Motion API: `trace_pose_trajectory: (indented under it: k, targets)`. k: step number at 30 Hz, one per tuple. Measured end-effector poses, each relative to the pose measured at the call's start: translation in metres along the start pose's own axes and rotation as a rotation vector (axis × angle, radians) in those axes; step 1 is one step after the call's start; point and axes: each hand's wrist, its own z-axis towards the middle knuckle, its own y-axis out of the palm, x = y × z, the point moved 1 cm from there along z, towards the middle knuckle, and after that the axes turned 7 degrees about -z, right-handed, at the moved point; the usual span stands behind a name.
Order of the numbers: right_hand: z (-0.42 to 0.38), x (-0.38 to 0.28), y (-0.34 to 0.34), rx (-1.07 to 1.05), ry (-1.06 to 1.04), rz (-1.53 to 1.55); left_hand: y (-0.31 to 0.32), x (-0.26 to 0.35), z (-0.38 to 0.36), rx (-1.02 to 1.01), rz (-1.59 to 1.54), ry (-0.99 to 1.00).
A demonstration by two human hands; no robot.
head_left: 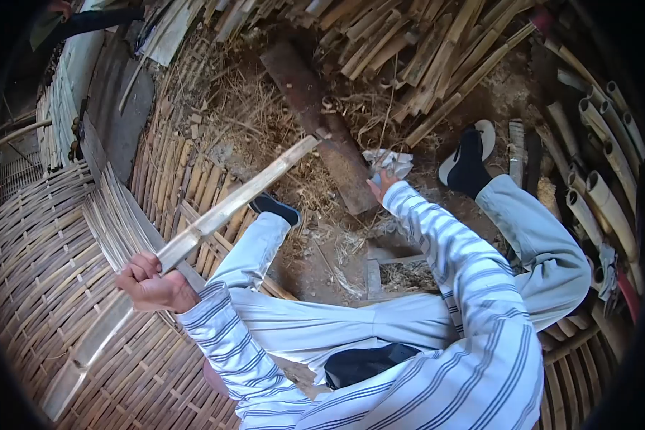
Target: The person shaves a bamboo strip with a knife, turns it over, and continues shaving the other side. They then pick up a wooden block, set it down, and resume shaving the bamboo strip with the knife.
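Note:
My left hand [154, 283] is closed around a long split bamboo strip [247, 185], pale inside with node ridges. The strip slants from the lower left up to the wooden block [347, 161], where its far end meets or overlies the board. Farther right, my right hand [384, 186] is low beside that block, its fingers curled. Something small and bluish-grey shows at the fingers, too small to name. Just beyond them lies a crumpled whitish piece [393, 162], perhaps plastic or paper.
Woven bamboo matting [64, 265] spreads at the left. Piles of split bamboo [437, 50] lie ahead, and bamboo tubes [602, 193] are stacked at the right. Shavings [244, 115] cover the floor. My feet are either side of the block. Part of another person [61, 11] shows at top left.

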Motion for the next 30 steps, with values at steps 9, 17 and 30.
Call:
trace_pose_trajectory:
  k: [9, 17, 30]
  targets:
    - [-0.028, -0.035, -0.083, -0.081, -0.259, -0.049, -0.017, -0.010, 0.000, 0.085, 0.003, 0.058]
    - [-0.039, -0.068, -0.050, 0.051, -0.404, 0.264, -0.009, -0.001, -0.014, 0.094, 0.008, 0.064]
    - [-0.064, -0.102, -0.088, -0.040, -0.405, 0.303, -0.001, -0.001, -0.012, 0.113, 0.019, 0.047]
